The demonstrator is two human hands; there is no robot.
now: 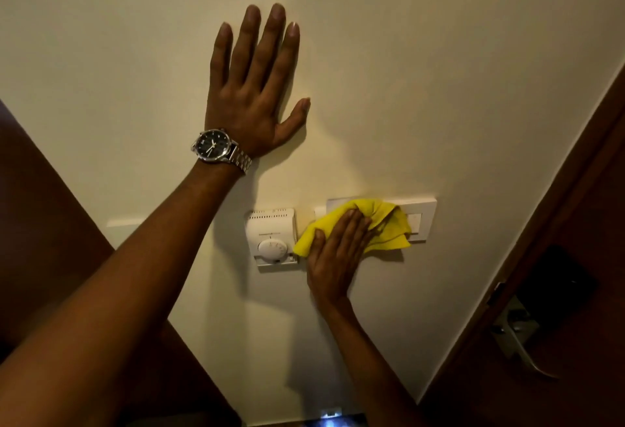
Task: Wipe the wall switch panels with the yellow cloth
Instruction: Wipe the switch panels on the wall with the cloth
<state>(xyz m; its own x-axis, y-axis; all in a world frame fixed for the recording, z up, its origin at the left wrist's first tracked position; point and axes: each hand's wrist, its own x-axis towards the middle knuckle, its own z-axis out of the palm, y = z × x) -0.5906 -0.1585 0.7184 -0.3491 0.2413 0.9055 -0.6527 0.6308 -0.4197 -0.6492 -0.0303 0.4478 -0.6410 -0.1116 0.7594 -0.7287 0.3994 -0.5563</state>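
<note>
My right hand [336, 257] presses the yellow cloth [385, 227] flat against a wide white switch panel [422, 216] on the cream wall. The cloth covers most of the panel's left and middle; only the right end and top edge show. My left hand [253, 84] lies flat on the bare wall above and to the left, fingers spread, holding nothing, a metal wristwatch [216, 147] on its wrist. A white thermostat with a round dial [272, 240] sits just left of the cloth, touching its left corner.
A dark wooden door with a metal lever handle [521, 342] and a black lock plate [558, 284] stands at the right. Dark wood panelling [44, 223] borders the wall on the left. Another white plate [118, 223] peeks out behind my left forearm.
</note>
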